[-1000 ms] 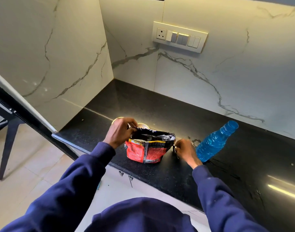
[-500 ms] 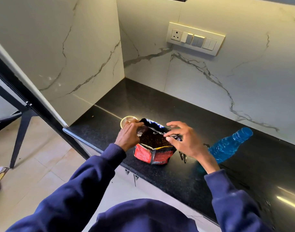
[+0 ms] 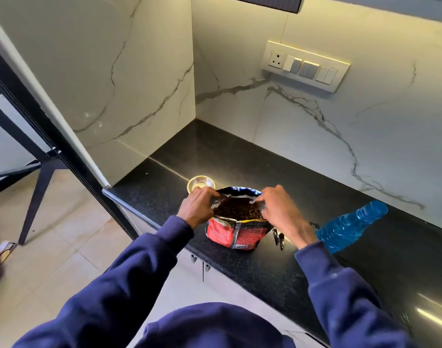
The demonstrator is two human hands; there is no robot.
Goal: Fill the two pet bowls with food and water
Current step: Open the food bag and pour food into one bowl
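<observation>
Standing upright near the front edge of the black granite counter [image 3: 240,151], the red foil pet-food bag [image 3: 236,233] has its mouth spread, brown kibble showing. Left hand [image 3: 196,208] pinches the left lip; right hand [image 3: 281,212] pinches the right lip. Small round steel bowl [image 3: 201,183] sits just behind the bag toward the back-left, nearer the left hand. Only one bowl visible. Blue plastic water bottle [image 3: 350,226] lies tilted to the right. Judgement: pour goes back-left.

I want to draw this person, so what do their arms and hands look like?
Both arms wear long, dark navy-blue sleeves with ribbed cuffs at the wrists. The left hand and right hand are bare: no gloves, and no rings or watch showing. The right sleeve has a small pale smudge.
</observation>
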